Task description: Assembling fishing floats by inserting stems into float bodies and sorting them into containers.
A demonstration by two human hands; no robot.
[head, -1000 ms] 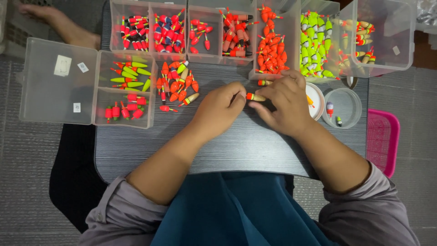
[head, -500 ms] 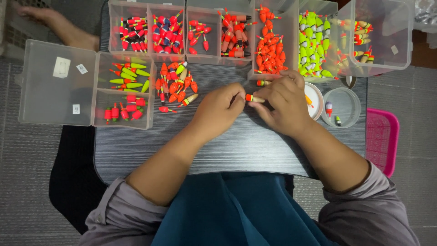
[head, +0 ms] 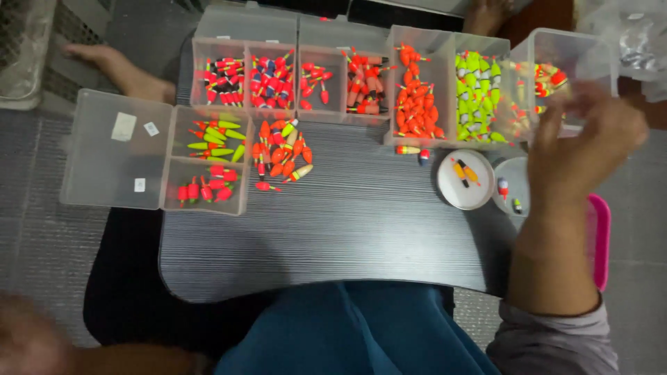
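My right hand (head: 590, 142) is raised at the right edge of the dark ribbed table (head: 347, 236), blurred, in front of the clear box (head: 556, 76) that holds a few red and yellow floats. I cannot tell whether it holds anything. My left hand (head: 31, 340) is a blur at the bottom left, off the table and away from everything. A single orange float (head: 407, 149) and a small red and blue one (head: 424, 157) lie loose on the table below the box of orange floats (head: 415, 104).
Clear compartment boxes along the back hold red, orange and yellow-green floats (head: 476, 90). An open box with its lid (head: 118, 149) flat stands at the left. Two round white lids (head: 464, 179) hold a few floats. A pink basket (head: 599, 236) sits on the right. Another person's limb (head: 121, 69) lies at the back left.
Both hands have left the middle of the table, where they held an orange float together. The right hand went up and right toward the far box; the left dropped to the bottom left.
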